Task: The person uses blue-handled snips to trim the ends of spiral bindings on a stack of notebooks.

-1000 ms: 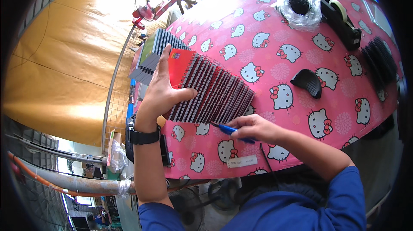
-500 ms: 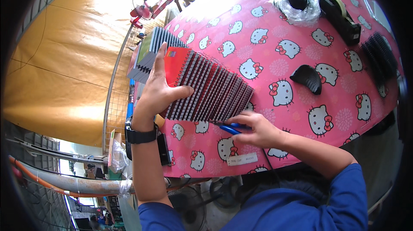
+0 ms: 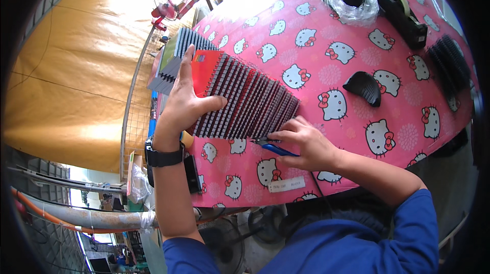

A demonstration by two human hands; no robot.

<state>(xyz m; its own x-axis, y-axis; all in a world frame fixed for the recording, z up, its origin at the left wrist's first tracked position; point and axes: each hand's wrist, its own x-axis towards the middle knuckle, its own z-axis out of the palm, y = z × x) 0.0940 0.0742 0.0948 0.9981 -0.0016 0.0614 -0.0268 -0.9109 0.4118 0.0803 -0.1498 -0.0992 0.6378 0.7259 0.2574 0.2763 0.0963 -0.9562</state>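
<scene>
The right grip (image 3: 311,146), pinching blue-handled metal cutters (image 3: 278,149), now has its fingers nearer the red-covered spiral-bound notebooks (image 3: 247,100) under the spread left grip (image 3: 186,106), keeping work at their edge.

The pliers (image 3: 278,150) had blue handles, and the notebooks (image 3: 240,100) showed a red cover (image 3: 205,67) and striped rows of black and pale grey. The tablecloth (image 3: 357,141) was pink, patterned with white cat faces, red bows and pale flowers. The sleeves (image 3: 413,218) were blue, the watch strap (image 3: 166,159) black, the tarp (image 3: 66,80) orange-yellow
</scene>
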